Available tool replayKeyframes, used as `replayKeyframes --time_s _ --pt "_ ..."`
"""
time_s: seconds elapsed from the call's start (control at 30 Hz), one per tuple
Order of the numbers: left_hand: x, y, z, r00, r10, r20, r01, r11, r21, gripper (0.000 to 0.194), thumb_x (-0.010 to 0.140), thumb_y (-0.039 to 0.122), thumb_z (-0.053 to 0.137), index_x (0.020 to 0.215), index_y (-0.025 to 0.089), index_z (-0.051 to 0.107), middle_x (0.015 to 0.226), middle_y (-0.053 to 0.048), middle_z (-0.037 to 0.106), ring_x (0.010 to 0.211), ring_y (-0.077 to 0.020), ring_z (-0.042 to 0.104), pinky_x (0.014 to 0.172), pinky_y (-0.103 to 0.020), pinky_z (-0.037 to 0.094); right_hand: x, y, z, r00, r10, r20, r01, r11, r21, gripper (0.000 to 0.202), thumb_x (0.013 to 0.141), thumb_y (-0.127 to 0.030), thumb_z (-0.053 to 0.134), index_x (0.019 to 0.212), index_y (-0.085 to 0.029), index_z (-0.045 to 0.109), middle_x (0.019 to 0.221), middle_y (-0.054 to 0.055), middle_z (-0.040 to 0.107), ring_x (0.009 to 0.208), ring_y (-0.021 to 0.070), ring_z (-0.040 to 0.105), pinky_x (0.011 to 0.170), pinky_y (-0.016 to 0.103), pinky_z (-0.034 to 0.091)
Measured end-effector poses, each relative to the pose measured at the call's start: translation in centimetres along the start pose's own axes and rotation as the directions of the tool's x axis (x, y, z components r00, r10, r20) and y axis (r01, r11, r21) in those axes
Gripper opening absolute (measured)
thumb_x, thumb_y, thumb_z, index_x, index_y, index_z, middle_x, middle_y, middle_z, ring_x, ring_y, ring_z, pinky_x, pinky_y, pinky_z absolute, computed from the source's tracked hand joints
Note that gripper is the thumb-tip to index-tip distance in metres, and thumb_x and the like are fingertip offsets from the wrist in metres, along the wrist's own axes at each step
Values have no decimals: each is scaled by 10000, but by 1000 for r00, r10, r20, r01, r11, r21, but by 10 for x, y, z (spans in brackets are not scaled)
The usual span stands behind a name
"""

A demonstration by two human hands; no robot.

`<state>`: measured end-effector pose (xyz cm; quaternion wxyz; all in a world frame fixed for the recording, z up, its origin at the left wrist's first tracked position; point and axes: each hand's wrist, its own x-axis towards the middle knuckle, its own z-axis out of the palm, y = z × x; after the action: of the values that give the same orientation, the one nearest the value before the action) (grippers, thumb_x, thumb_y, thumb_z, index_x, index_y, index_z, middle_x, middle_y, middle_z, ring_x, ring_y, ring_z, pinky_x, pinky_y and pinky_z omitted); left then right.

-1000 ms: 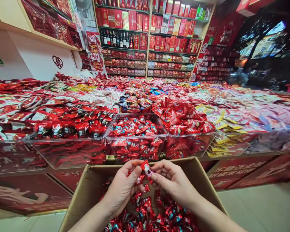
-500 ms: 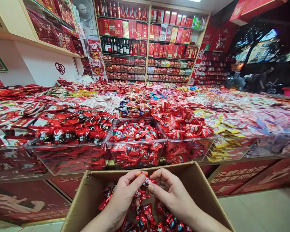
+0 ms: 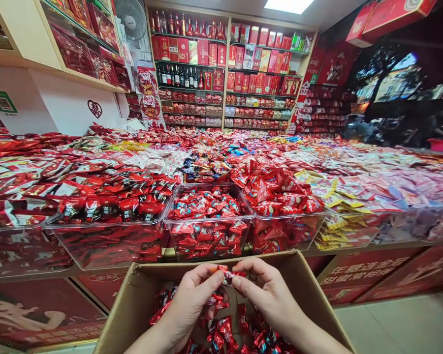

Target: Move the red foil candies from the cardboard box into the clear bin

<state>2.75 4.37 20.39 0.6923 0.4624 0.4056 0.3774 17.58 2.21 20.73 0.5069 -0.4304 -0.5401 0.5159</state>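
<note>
Over an open cardboard box (image 3: 310, 290), both my hands pinch one red-wrapped candy (image 3: 228, 277) between them. My left hand (image 3: 196, 295) grips its left end with thumb and forefinger, the other fingers curled beneath. On the other end, my right hand (image 3: 268, 290) closes thumb and forefinger. More red candies (image 3: 225, 329) lie loose in the bottom of the box, partly hidden by my hands and forearms. Just beyond the box stands a clear plastic bin (image 3: 208, 220) filled with similar small red candies.
Clear bins on both sides hold black-and-red packets (image 3: 109, 209), larger red packets (image 3: 276, 189) and yellow packets (image 3: 337, 231). Heaped sweets cover the counter behind. Shelves (image 3: 227, 69) of bottles and red boxes line the back wall. Tiled floor (image 3: 398, 319) shows at right.
The candy between my fingers is now held level by both ends, my right fingertips having closed on its right end. The camera view has tipped slightly upward.
</note>
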Motion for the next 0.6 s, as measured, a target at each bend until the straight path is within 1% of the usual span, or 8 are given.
replayKeyframes --time_s 0.07,0.13,0.23,0.33,0.4,0.47,0.53,0.6 --pt "0 0 1 999 0 -39 -1 1000 -5 191 686 337 585 758 164 548 640 14 529 526 -88 505 345 -141 287 1 1 -1 999 17 -36 -17 1000 17 175 715 -300 592 820 -172 533 668 -22 564 596 90 516 544 190 402" --pt "0 1 1 998 0 -55 -1 1000 -20 182 679 330 594 717 168 521 644 20 532 527 -86 509 345 -140 287 1 1 -1 999 38 -32 -37 998 43 181 726 -309 581 824 -170 521 655 -24 561 580 82 508 528 183 394" --pt "0 1 -1 1000 -3 -10 2 999 -37 166 699 321 575 717 164 524 639 14 540 548 -89 513 353 -140 294 1 1 0 998 61 4 -61 997 49 172 750 -327 548 800 -167 510 592 -31 547 529 78 504 487 177 383" --pt "-1 0 -3 1000 6 7 -6 998 -58 168 736 326 529 761 161 548 626 9 550 536 -79 501 359 -139 292 0 2 -1 999 44 -14 -44 999 -3 174 768 -339 518 803 -169 512 571 -27 532 515 87 505 471 185 394" --pt "-2 -1 -4 1000 19 -9 -20 996 -88 187 757 346 493 784 169 545 648 8 561 536 -76 505 362 -138 293 2 -3 -3 998 -40 -46 36 996 -81 163 777 -330 504 814 -172 522 621 -11 537 558 101 518 491 197 412" --pt "-1 -2 -5 1000 10 -24 -13 993 -116 203 764 365 476 804 175 536 704 1 572 563 -80 527 366 -133 292 8 -16 -7 980 -183 -78 165 967 -195 140 791 -304 483 839 -179 527 692 6 541 604 111 530 521 209 426" --pt "0 -3 -6 999 -11 -46 5 991 -134 210 758 371 483 815 175 528 761 -6 575 595 -83 544 370 -125 286 20 -41 -12 922 -376 -95 321 877 -358 122 809 -266 453 862 -185 528 731 14 544 611 108 526 546 219 427" --pt "1 -4 -6 998 -32 -61 23 990 -140 212 749 372 497 813 171 520 771 -8 573 594 -78 546 373 -121 286 40 -72 -16 833 -552 -43 434 699 -568 130 819 -221 430 877 -175 536 753 24 559 639 110 525 602 233 423"
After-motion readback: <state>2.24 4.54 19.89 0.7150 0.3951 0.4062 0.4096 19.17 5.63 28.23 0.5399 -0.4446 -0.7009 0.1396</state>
